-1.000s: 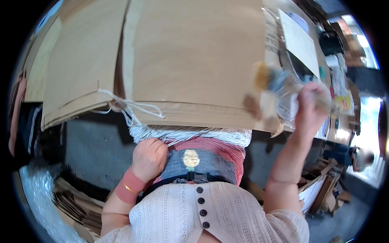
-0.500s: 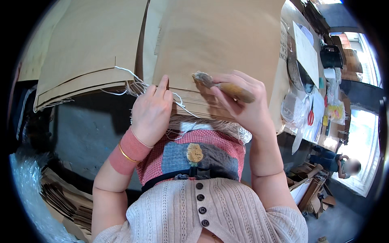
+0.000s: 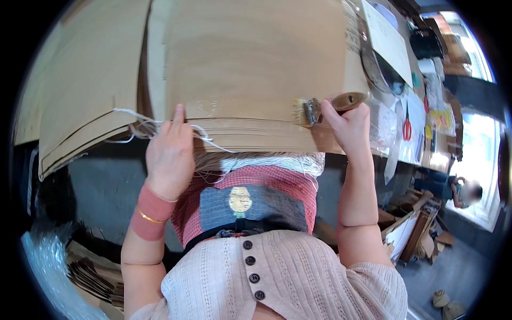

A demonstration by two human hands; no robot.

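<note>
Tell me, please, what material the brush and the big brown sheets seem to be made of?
Brush: handle looks like varnished wood, glossy brown; the band seems metal, grey and shiny; bristles pale, fibre unclear. Brown sheets: apparently matte kraft paper, with thin layered edges in a stack.

wooden-handled brush [image 3: 325, 106] lies bristles-left on stacked brown paper sheets [image 3: 250, 69].

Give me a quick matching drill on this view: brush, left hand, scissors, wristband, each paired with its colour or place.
1 brush
2 left hand
3 scissors
4 wristband

A red handles, on the cluttered table at right
B pink, on the left forearm
C flat on the near edge of the brown paper stack, by the white string
D gripped in the right hand

Pairs: 1-D, 2-C, 3-A, 4-B
</note>
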